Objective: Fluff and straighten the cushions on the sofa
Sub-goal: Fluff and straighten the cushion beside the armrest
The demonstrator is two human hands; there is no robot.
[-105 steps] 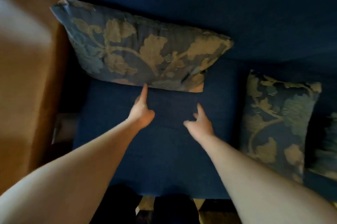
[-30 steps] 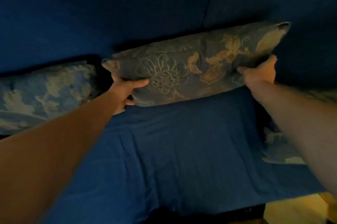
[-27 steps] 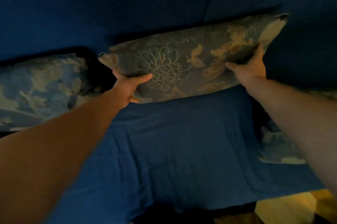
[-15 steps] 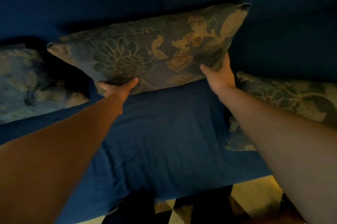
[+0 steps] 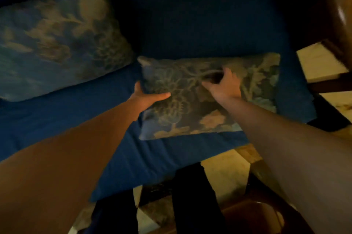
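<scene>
Left hand (image 5: 146, 96) clamped on cushion (image 5: 200, 108) left edge, right hand (image 5: 224, 87) pinching its face; recommend lifting squarely before plumping.

No readable text, label or number anywhere.

A sofa (image 5: 190, 24) covered in matt, dark blue woven cloth. Two cushions (image 5: 200, 96) (image 5: 57, 39) in soft cloth with a muted floral weave. Glossy dark wood furniture (image 5: 339, 14) at the upper right corner. Smooth pale floor tiles (image 5: 224, 172) below.
</scene>
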